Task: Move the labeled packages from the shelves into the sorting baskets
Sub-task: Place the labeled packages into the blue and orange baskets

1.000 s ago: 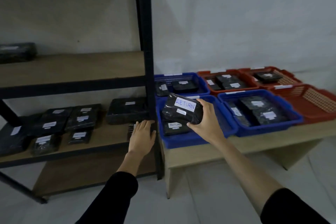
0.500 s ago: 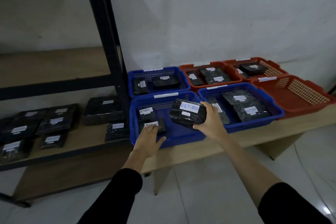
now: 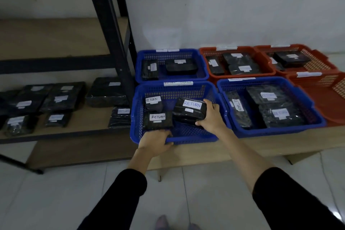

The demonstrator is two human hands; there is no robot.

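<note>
A black wrapped package (image 3: 189, 111) with a white "RETURN" label is gripped by the right hand (image 3: 211, 115), fingers over its far edge and thumb under its near corner. The package is held tilted inside the near-left blue basket (image 3: 179, 136), over the basket's right half; whether it touches the floor of the basket cannot be told. The near rim of the same basket is gripped by the left hand (image 3: 155, 141), fingers curled over the edge at the left corner. Two smaller "RETURN" packages (image 3: 157, 119) are seen lying in the left half of that basket, just beside the held one. A label strip is fixed on the basket's far rim. Behind it a second blue basket (image 3: 171, 53) holds two packages. To the right, another blue basket (image 3: 270, 130) holds several, and the far orange baskets (image 3: 237, 74) also hold packages. All baskets are set on a low wooden bench (image 3: 242, 147). More labelled packages (image 3: 59, 97) are laid on the lower wooden shelf (image 3: 74, 129) at left, beside the black upright.
</note>
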